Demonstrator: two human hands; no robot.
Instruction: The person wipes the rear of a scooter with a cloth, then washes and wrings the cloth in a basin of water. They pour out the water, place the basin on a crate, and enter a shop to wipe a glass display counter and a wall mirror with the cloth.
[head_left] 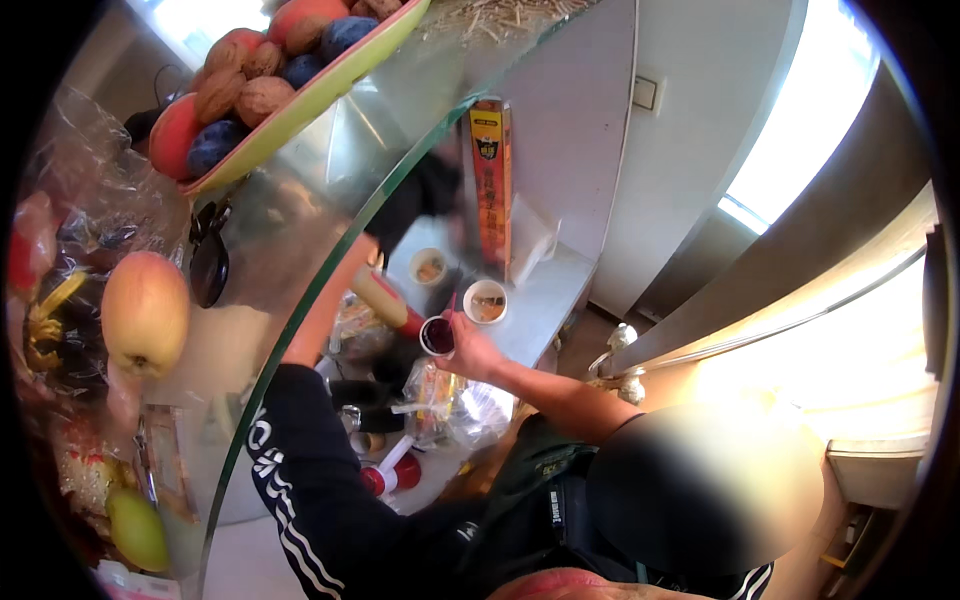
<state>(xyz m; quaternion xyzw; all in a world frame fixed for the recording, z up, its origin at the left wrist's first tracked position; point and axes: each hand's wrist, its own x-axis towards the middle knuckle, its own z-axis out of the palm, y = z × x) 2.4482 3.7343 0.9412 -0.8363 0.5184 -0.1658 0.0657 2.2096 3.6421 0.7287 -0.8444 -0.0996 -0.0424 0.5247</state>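
My right hand is closed round a small white cup of dark purple-red liquid. A thin pink stick rises at the cup's rim. Beside it stands a white cup with brownish contents; another pale cup is a little farther off. A beige bottle-like thing with a red end lies slanted against the held cup's left side. My left forearm reaches up along the glass edge. Around my left hand all is dark and smeared, so its fingers and anything in them cannot be made out.
The glass tabletop's green edge curves above the lower white surface. On the glass are a green fruit dish, an apple and a pear. A tall orange box and a clear plastic bag stand near the cups.
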